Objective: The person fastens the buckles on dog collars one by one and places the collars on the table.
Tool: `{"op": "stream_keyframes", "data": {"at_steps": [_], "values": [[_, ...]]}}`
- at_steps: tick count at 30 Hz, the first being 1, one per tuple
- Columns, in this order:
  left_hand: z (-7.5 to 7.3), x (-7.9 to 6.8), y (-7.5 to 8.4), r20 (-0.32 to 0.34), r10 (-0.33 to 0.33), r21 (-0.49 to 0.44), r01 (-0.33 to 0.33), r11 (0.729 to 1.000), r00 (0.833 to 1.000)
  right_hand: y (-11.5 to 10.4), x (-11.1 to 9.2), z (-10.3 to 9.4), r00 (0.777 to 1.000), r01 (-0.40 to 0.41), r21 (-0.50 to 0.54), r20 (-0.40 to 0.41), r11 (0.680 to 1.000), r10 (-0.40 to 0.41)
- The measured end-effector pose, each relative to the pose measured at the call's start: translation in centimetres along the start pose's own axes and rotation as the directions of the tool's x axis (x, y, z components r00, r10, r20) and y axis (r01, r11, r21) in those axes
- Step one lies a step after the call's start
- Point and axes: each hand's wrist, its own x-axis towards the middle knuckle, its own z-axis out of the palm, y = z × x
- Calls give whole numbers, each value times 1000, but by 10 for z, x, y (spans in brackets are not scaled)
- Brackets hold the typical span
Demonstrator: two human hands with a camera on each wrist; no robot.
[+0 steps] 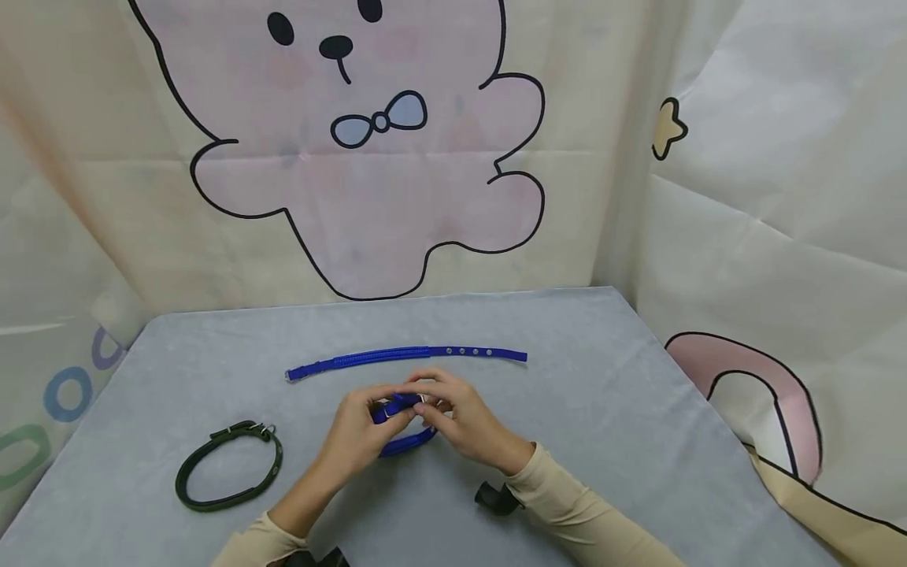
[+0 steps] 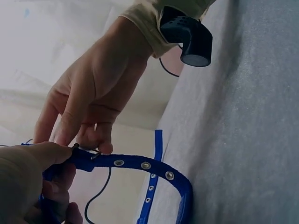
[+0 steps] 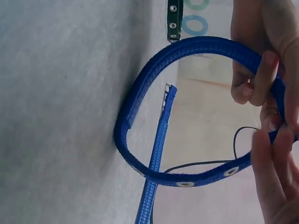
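Both hands hold a blue collar point(image 3: 140, 84) bent into a loop, with metal eyelets along its strap. My left hand point(image 1: 357, 429) grips the collar near its buckle, thumb on top, as the left wrist view shows. My right hand point(image 1: 460, 417) pinches the strap at the metal buckle with thumb and fingertips. The loop hangs below the fingers, close over the table. In the right wrist view, fingers of both hands meet at the buckle and partly hide it.
Behind the hands a second blue collar point(image 1: 383, 357) lies stretched out flat on the grey table point(image 1: 602, 394). A dark green collar point(image 1: 186, 476), buckled into a loop, lies at the left. Printed curtains point(image 1: 567, 118) stand behind and beside the table.
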Motion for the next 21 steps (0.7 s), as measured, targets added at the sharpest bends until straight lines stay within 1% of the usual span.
{"op": "stream_keyframes", "data": {"at_steps": [3,5,8,10,13,17,21], "values": [[1,0,0,-22,-7,32,7,999,1000,-3,0,-1,1000,-17,14,20,1000,17],[3,0,1,-26,-1,44,2,999,1000,-4,-1,-2,999,-31,23,20,999,31],[3,0,1,-15,-5,44,5,999,1000,-4,-1,-8,998,-55,53,38,997,53],[2,1,2,-4,-14,41,14,999,1000,-3,-2,-13,996,-64,69,69,996,59],[1,1,1,22,-31,41,30,999,999,-3,-1,-19,989,-101,88,113,991,90],[0,3,1,48,-28,24,27,999,998,-4,1,-24,985,-148,66,100,987,141],[-1,2,-1,43,-33,-3,33,999,999,-5,2,-24,982,-179,19,56,984,178]]}}
